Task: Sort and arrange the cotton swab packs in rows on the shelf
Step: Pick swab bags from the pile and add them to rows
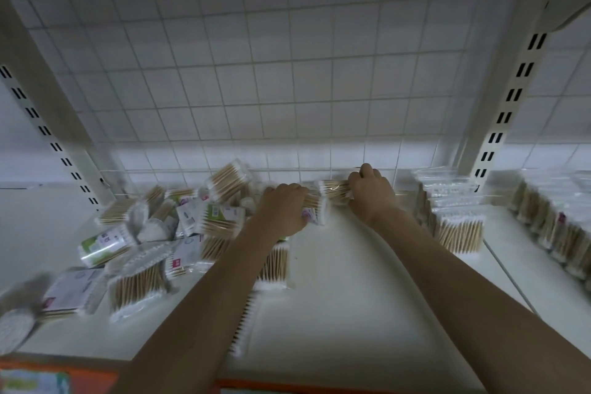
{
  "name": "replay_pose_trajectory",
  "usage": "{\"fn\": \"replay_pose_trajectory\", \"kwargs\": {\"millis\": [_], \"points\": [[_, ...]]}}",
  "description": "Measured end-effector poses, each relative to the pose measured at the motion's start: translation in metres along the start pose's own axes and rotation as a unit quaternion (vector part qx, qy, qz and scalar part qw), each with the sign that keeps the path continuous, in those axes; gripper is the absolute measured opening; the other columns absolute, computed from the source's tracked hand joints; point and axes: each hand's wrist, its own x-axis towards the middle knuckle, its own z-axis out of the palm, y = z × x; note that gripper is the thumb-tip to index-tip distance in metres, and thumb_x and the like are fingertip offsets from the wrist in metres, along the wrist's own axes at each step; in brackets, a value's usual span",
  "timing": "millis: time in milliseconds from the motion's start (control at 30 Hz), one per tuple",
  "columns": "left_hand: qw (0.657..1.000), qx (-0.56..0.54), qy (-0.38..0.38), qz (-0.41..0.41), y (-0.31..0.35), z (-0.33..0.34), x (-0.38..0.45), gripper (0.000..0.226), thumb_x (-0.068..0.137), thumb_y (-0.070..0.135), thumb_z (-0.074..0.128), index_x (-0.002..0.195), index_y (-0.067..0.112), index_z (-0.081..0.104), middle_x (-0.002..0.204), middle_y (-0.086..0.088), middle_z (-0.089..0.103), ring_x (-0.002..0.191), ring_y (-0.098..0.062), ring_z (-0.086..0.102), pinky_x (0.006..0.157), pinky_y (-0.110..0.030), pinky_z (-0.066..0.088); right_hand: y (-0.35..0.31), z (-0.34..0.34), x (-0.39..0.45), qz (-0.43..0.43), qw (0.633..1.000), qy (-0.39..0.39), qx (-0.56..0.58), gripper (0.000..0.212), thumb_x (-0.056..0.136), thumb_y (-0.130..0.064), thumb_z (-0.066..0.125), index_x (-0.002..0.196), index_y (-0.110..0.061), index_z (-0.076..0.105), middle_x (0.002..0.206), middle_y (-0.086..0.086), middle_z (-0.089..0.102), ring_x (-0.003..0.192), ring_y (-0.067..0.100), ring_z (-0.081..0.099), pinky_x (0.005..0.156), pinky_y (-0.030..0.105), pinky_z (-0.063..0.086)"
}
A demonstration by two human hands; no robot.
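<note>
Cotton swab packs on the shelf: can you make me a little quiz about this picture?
1. True or false: the cotton swab packs in the jumbled pile stand in neat rows.
2. Which hand grips the wooden-stick pack near the back wire grid? A) left hand B) right hand
3. Fill in: the tidy row of packs stands to the ____ of the right hand.

Key: 1 false; 2 B; 3 right.

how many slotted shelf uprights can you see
2. One slotted upright rises at the left behind the jumbled swab packs; the other stands at the right, behind the tidy row of packs. More may be out of frame.
</note>
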Motion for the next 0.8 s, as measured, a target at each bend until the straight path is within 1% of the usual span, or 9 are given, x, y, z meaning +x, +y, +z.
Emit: {"fn": "replay_pose_trajectory", "kwargs": {"millis": [100,167,267,367,467,533,600,733,800], "points": [[1.000,0.030,0.005,0.007,0.004,0.005,0.005,0.050,0.087,0.028,0.057,0.133,0.019,0.041,0.128,-0.001,0.050,0.119,-0.022,0.044,0.098,-0.040,0.032,0.001,-0.001,-0.005,0.014,1.000,-0.001,0.010,0.038,0.085,-0.010,0.051,0.123,-0.004,0.045,0.123,0.014,0.042,0.112,0.030,0.043,0.090,0.034,0.039],[0.998,0.060,0.007,0.008,0.004,0.008,0.008,0.044,0.085,0.028,0.058,0.127,0.021,0.045,0.123,-0.001,0.051,0.115,-0.022,0.046,0.095,-0.038,0.033,0.002,-0.003,-0.008,0.016,1.000,0.002,0.020,0.038,0.086,-0.012,0.053,0.122,-0.005,0.045,0.124,0.013,0.044,0.114,0.029,0.043,0.090,0.034,0.039],[0.996,0.090,0.011,0.017,0.005,0.006,0.013,0.040,0.081,0.037,0.062,0.117,0.023,0.052,0.115,0.000,0.053,0.110,-0.021,0.048,0.090,-0.036,0.033,0.005,-0.012,-0.014,0.007,0.999,0.017,0.051,0.035,0.086,-0.015,0.055,0.119,-0.006,0.047,0.120,0.012,0.051,0.111,0.028,0.047,0.089,0.034,0.040],[0.995,0.092,0.024,0.025,0.005,-0.007,0.014,0.047,0.079,0.048,0.061,0.119,0.023,0.054,0.113,-0.002,0.054,0.106,-0.023,0.050,0.088,-0.036,0.033,0.006,-0.032,-0.018,-0.017,0.993,0.056,0.104,0.032,0.084,-0.015,0.057,0.113,-0.005,0.049,0.112,0.013,0.056,0.103,0.031,0.052,0.085,0.037,0.044],[0.996,-0.042,0.074,-0.013,0.005,-0.030,0.007,0.057,0.077,0.048,0.066,0.124,0.018,0.052,0.116,-0.006,0.054,0.106,-0.025,0.053,0.088,-0.034,0.036,0.009,-0.066,-0.022,-0.032,0.974,0.131,0.184,0.023,0.080,-0.013,0.060,0.100,-0.005,0.052,0.098,0.014,0.060,0.090,0.034,0.056,0.074,0.036,0.044],[0.981,-0.137,0.130,-0.036,0.009,-0.046,-0.003,0.057,0.076,0.039,0.072,0.122,0.016,0.051,0.115,-0.005,0.054,0.102,-0.022,0.052,0.083,-0.031,0.036,0.014,-0.089,-0.029,-0.041,0.957,0.185,0.221,0.021,0.078,-0.012,0.062,0.095,-0.005,0.054,0.088,0.009,0.059,0.083,0.031,0.056,0.068,0.034,0.042],[0.964,-0.189,0.184,-0.039,0.017,-0.058,-0.016,0.051,0.074,0.033,0.075,0.116,0.014,0.054,0.110,-0.004,0.056,0.093,-0.018,0.051,0.076,-0.026,0.034,0.021,-0.108,-0.040,-0.048,0.943,0.223,0.243,0.022,0.078,-0.013,0.065,0.096,-0.005,0.056,0.085,0.001,0.056,0.081,0.025,0.057,0.068,0.031,0.041],[0.939,-0.242,0.244,-0.017,0.043,-0.066,-0.044,0.049,0.071,0.029,0.078,0.111,0.011,0.056,0.104,-0.001,0.057,0.089,-0.010,0.048,0.073,-0.016,0.031,0.033,-0.130,-0.073,-0.048,0.928,0.238,0.284,0.030,0.080,-0.013,0.068,0.108,-0.009,0.056,0.095,-0.009,0.056,0.084,-0.001,0.049,0.069,0.003,0.036],[0.931,-0.260,0.254,-0.020,0.060,-0.066,-0.056,0.052,0.072,0.029,0.078,0.115,0.011,0.056,0.105,0.001,0.057,0.091,-0.008,0.047,0.072,-0.012,0.029,0.041,-0.135,-0.093,-0.055,0.929,0.228,0.287,0.031,0.080,-0.012,0.069,0.108,-0.010,0.057,0.093,-0.012,0.055,0.088,-0.007,0.044,0.071,-0.003,0.033]]}}
